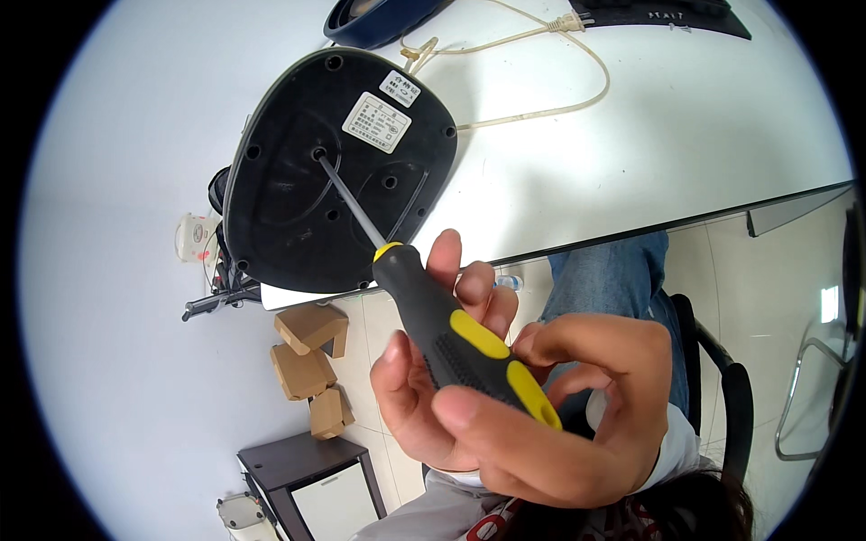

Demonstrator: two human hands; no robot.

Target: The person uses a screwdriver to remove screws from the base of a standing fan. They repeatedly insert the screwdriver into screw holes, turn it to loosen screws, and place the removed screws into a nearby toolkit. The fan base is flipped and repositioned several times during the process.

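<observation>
A black, rounded appliance base (293,203) lies underside up at the table's left edge, with screw holes and two white labels. A screwdriver (474,347) with a black and yellow handle reaches up to it, its metal shaft ending in a recessed screw hole. Thumb and curled fingers of my right hand (577,424) close round the handle's rear end. My left hand (424,410) is cupped beneath the handle, fingers apart and half bent, its thumb standing off to the side. The handle hides part of the left palm.
A cream power cord (541,115) with a plug (566,22) curves over the white table (649,117). A dark blue rounded thing (379,25) and a black mat (667,18) stand at the far side. Cardboard boxes (302,371) and a dark cabinet (302,451) are lower left.
</observation>
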